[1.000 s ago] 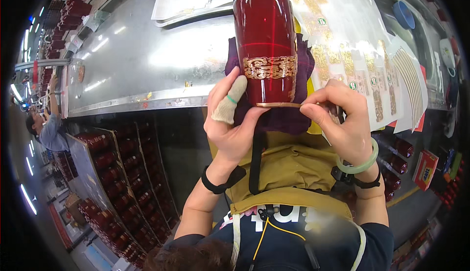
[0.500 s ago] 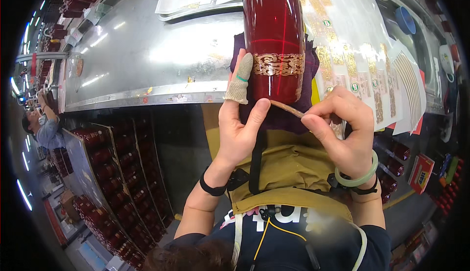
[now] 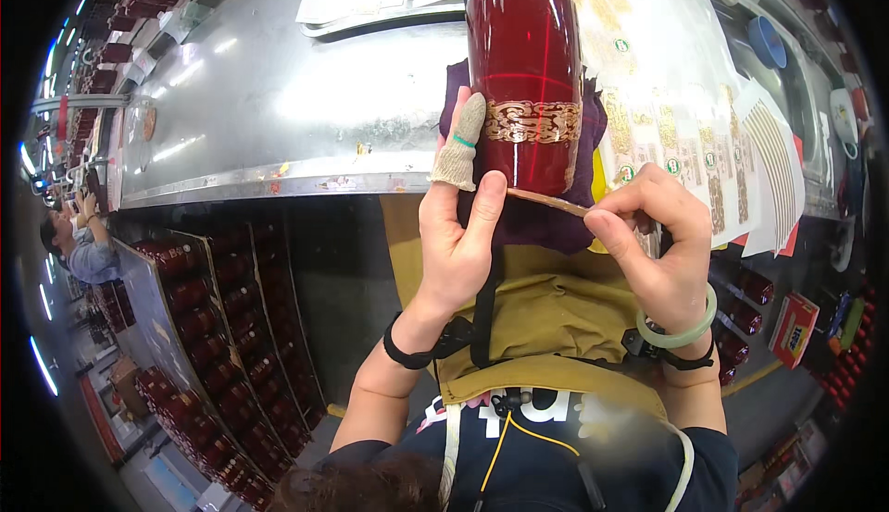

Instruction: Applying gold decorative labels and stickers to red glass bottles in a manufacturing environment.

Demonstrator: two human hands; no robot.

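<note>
Strip [image 3: 548,201] has tilted in right hand [image 3: 665,243]; bottle [image 3: 523,44] right of left hand [image 3: 457,239].

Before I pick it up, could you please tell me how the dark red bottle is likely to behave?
The dark red bottle may feel slippery, as its surface is glossy with bright reflections. Lying on its side with a rounded body, it could roll if nudged, though the rumpled purple cloth beneath might slow it. It looks glassy, so possibly fragile.
</note>
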